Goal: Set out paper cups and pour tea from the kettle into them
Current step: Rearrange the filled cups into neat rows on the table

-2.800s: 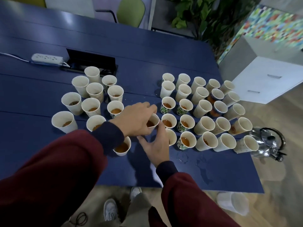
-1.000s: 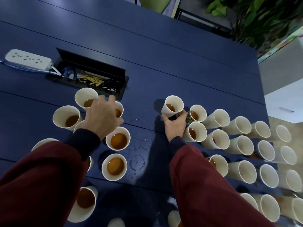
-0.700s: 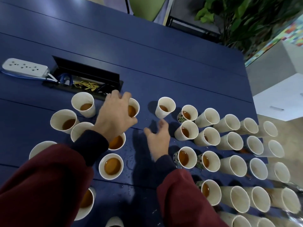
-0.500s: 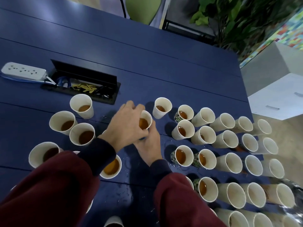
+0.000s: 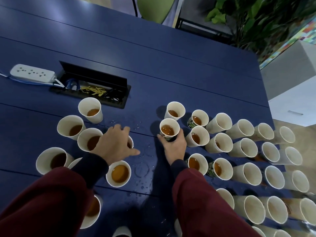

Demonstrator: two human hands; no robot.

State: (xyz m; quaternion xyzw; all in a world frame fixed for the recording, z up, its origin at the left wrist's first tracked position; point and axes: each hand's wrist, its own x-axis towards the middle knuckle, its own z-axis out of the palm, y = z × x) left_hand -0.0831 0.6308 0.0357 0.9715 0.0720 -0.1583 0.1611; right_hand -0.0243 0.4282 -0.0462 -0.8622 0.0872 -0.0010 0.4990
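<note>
Many white paper cups stand on the dark blue table (image 5: 171,74), split into a left cluster (image 5: 71,127) and a right block of rows (image 5: 244,147). Most near cups hold brown tea; those at the far right look empty. My right hand (image 5: 175,147) grips a patterned cup of tea (image 5: 169,130) at the left edge of the right block, just in front of another filled cup (image 5: 176,111). With fingers spread, my left hand (image 5: 114,144) lies over a partly hidden cup (image 5: 131,142) in the left cluster. No kettle is in view.
A white power strip (image 5: 32,73) and an open cable box (image 5: 95,89) lie behind the left cluster. Spilled drops and wet rings (image 5: 142,168) mark the gap between the groups. A white cabinet (image 5: 294,106), a plant (image 5: 256,19) and a green chair (image 5: 153,7) stand beyond the table.
My left hand carried a cup of tea rightward and passed it to my right hand. The right hand now holds it by the right block; the left hand has gone back to the left cluster.
</note>
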